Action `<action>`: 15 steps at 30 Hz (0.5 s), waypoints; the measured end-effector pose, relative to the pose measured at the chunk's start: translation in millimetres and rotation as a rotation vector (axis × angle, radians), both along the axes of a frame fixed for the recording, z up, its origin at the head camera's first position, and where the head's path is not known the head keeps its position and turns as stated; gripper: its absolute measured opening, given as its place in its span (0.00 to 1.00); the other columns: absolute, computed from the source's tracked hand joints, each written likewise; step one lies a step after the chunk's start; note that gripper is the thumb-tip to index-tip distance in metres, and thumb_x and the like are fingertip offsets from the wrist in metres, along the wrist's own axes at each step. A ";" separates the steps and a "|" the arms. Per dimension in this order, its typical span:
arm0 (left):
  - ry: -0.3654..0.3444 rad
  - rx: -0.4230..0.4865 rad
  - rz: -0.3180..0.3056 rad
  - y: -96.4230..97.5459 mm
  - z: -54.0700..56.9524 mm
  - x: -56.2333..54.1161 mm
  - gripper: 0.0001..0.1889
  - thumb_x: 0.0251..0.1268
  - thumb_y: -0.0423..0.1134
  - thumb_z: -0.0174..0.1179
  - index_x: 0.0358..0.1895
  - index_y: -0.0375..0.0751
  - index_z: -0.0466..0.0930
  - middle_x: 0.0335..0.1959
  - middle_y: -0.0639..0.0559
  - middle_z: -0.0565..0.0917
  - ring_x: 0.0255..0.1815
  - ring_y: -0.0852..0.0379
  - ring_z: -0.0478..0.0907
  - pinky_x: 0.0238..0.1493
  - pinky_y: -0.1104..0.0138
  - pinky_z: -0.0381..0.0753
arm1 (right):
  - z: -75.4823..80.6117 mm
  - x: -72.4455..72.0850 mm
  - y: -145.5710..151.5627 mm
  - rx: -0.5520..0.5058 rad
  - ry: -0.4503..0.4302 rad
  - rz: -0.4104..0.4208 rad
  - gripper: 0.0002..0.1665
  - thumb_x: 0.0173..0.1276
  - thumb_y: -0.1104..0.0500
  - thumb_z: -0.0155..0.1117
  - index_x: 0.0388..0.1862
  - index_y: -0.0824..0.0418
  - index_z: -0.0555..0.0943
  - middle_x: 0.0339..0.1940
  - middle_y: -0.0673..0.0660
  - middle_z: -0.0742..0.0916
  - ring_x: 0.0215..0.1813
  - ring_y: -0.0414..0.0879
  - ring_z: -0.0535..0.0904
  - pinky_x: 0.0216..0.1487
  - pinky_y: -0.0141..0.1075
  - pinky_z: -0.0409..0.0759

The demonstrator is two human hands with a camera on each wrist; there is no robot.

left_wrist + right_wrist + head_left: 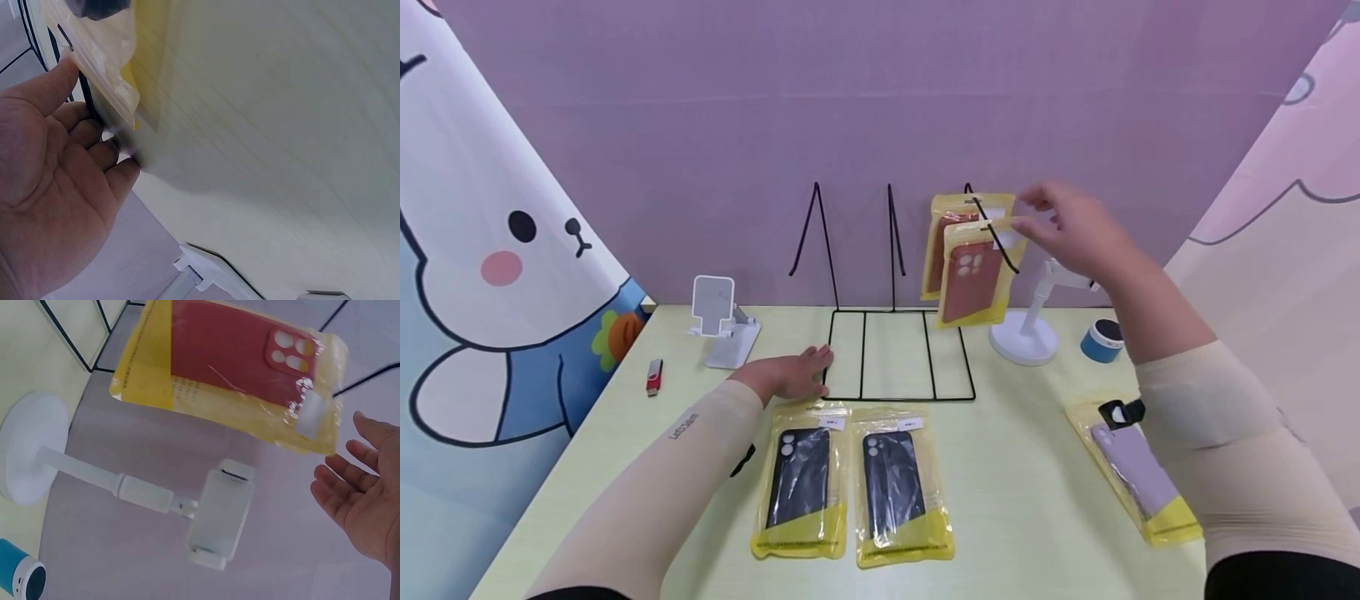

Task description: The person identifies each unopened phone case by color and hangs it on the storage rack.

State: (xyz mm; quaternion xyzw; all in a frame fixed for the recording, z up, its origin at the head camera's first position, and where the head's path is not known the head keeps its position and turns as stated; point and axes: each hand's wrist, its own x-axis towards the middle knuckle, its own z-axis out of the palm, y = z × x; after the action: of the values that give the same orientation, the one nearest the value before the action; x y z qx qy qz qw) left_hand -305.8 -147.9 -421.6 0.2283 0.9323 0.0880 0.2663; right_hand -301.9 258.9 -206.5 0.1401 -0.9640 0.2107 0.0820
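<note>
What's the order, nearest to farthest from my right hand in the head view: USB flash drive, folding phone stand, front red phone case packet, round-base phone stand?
1. Front red phone case packet: hanging on the wire rack, beside your right hand.
2. Round-base phone stand: right of the rack.
3. Folding phone stand: left of the rack.
4. USB flash drive: farther left.

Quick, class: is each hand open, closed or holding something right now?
Left hand: open, touching the black wire rack.
Right hand: open, holding nothing, beside the front hanging yellow-and-clear plastic pouch.
</note>
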 end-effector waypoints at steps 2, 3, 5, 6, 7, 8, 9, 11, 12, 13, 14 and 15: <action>0.001 -0.006 0.001 0.2 -0.9 -1.1 0.40 0.77 0.52 0.47 0.80 0.43 0.35 0.81 0.44 0.35 0.81 0.43 0.33 0.79 0.47 0.41 | 3.3 9.0 5.6 -0.007 0.023 -0.013 0.39 0.73 0.37 0.53 0.74 0.56 0.63 0.71 0.65 0.71 0.68 0.67 0.68 0.65 0.64 0.68; 0.000 -0.006 0.001 0.0 -1.0 -1.5 0.41 0.77 0.52 0.47 0.80 0.44 0.35 0.81 0.44 0.34 0.81 0.43 0.33 0.79 0.47 0.41 | 4.3 14.0 8.4 -0.014 0.037 -0.015 0.40 0.72 0.37 0.54 0.75 0.55 0.62 0.72 0.64 0.70 0.68 0.67 0.67 0.65 0.65 0.68; -0.001 -0.013 0.001 -0.3 -1.3 -2.0 0.41 0.76 0.53 0.47 0.80 0.44 0.34 0.81 0.45 0.34 0.81 0.44 0.32 0.79 0.47 0.41 | 5.4 24.6 14.2 -0.029 0.066 -0.011 0.41 0.72 0.37 0.55 0.76 0.54 0.61 0.73 0.63 0.69 0.69 0.67 0.66 0.65 0.65 0.67; -0.002 -0.013 0.002 -0.3 -1.3 -2.3 0.41 0.76 0.53 0.47 0.80 0.44 0.34 0.81 0.45 0.34 0.81 0.44 0.32 0.79 0.47 0.41 | 5.7 30.7 16.7 -0.035 0.083 -0.006 0.40 0.72 0.38 0.55 0.76 0.54 0.61 0.72 0.63 0.69 0.69 0.67 0.66 0.64 0.66 0.67; -0.004 -0.014 0.003 -0.3 -1.4 -2.5 0.41 0.76 0.53 0.47 0.80 0.44 0.34 0.81 0.45 0.34 0.81 0.44 0.32 0.79 0.47 0.41 | 5.7 36.8 19.4 -0.039 0.099 0.001 0.40 0.72 0.38 0.55 0.76 0.54 0.62 0.71 0.63 0.70 0.69 0.67 0.66 0.64 0.66 0.68; -0.005 -0.011 0.001 0.0 -1.4 -2.7 0.41 0.76 0.53 0.47 0.80 0.44 0.35 0.81 0.45 0.34 0.81 0.44 0.32 0.78 0.46 0.41 | 5.8 42.9 21.9 -0.038 0.115 0.006 0.39 0.72 0.39 0.56 0.75 0.54 0.63 0.71 0.63 0.70 0.68 0.67 0.67 0.64 0.66 0.68; -0.006 -0.011 0.002 0.5 -1.2 -2.8 0.40 0.77 0.53 0.47 0.80 0.44 0.35 0.81 0.45 0.34 0.81 0.44 0.32 0.78 0.46 0.41 | 5.7 49.1 24.2 -0.037 0.129 0.011 0.38 0.72 0.39 0.56 0.75 0.54 0.64 0.70 0.63 0.71 0.68 0.66 0.67 0.63 0.66 0.68; -0.010 -0.007 0.007 1.2 -0.9 -3.1 0.40 0.77 0.52 0.47 0.80 0.44 0.35 0.81 0.45 0.34 0.81 0.43 0.32 0.78 0.46 0.41 | 4.6 61.5 28.8 -0.027 0.145 0.017 0.36 0.72 0.41 0.57 0.73 0.55 0.66 0.67 0.62 0.74 0.66 0.65 0.70 0.61 0.64 0.71; -0.013 -0.005 0.012 1.4 -0.6 -3.1 0.40 0.77 0.52 0.47 0.80 0.45 0.35 0.81 0.45 0.35 0.81 0.44 0.32 0.78 0.46 0.41 | 3.5 67.4 31.4 -0.022 0.146 0.019 0.35 0.72 0.41 0.57 0.72 0.55 0.67 0.65 0.62 0.76 0.64 0.63 0.72 0.60 0.58 0.75; -0.016 -0.005 0.016 1.5 -0.3 -3.1 0.40 0.77 0.52 0.47 0.80 0.45 0.36 0.81 0.45 0.35 0.81 0.44 0.32 0.78 0.46 0.41 | 2.1 73.0 33.9 -0.013 0.142 0.021 0.33 0.72 0.41 0.57 0.70 0.56 0.69 0.62 0.61 0.78 0.62 0.61 0.74 0.59 0.51 0.78; -0.019 -0.006 0.019 1.5 0.0 -3.2 0.40 0.77 0.52 0.47 0.80 0.45 0.36 0.81 0.45 0.35 0.81 0.44 0.32 0.78 0.46 0.41 | 0.2 78.3 36.4 -0.007 0.136 0.023 0.32 0.72 0.41 0.57 0.68 0.56 0.71 0.59 0.60 0.80 0.59 0.60 0.76 0.56 0.43 0.80; -0.019 -0.008 0.020 1.4 0.1 -3.4 0.40 0.77 0.52 0.47 0.80 0.45 0.36 0.81 0.45 0.35 0.81 0.44 0.32 0.78 0.46 0.41 | -2.5 83.2 39.2 0.004 0.128 0.031 0.30 0.73 0.42 0.57 0.66 0.56 0.73 0.56 0.59 0.81 0.56 0.57 0.78 0.53 0.35 0.80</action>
State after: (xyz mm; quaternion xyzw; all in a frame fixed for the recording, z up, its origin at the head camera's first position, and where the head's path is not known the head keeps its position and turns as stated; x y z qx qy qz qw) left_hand -309.2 -146.5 -421.5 0.2170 0.9324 0.0893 0.2751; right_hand -218.7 298.2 -209.0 0.1684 -0.9549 0.2008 0.1398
